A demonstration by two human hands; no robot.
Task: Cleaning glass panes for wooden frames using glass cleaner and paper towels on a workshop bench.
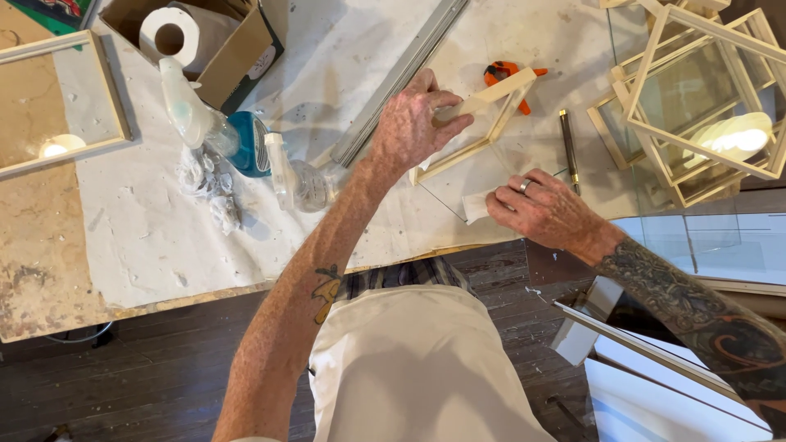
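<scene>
The left hand (413, 123) gripped one corner of a small wooden frame (475, 131), fingers curled over the pale rail and tilting that side up off the cloth-covered workbench (147, 237). The right hand (544, 209), at about four o'clock from the frame, pinched a folded white wipe (476, 205) against what looked like a glass pane (458, 192) whose near edge showed as a thin line beside it (the pane itself was nearly invisible against the cloth).

To do this well, I would judge that the frame should be kept steady and tilted only slightly, so the pane does not slide out, and that the wipe should be moved with light, even pressure toward the edges, fingers kept off the glass.

At eleven o'clock from the left hand stood an open cardboard box (237, 57) holding a roll of white paper (170, 33); what else lay in it could not be told. Just below it stood a spray bottle (205, 123) holding blue liquid, and a second, clear bottle (299, 180) lay on its side, its contents unclear. Crumpled used wipes (205, 188) lay beside them. At one o'clock an orange clamp (501, 75) rested near a pen-like tool (568, 147), and at three o'clock stacked glazed frames (696, 106) leaned together.
</scene>
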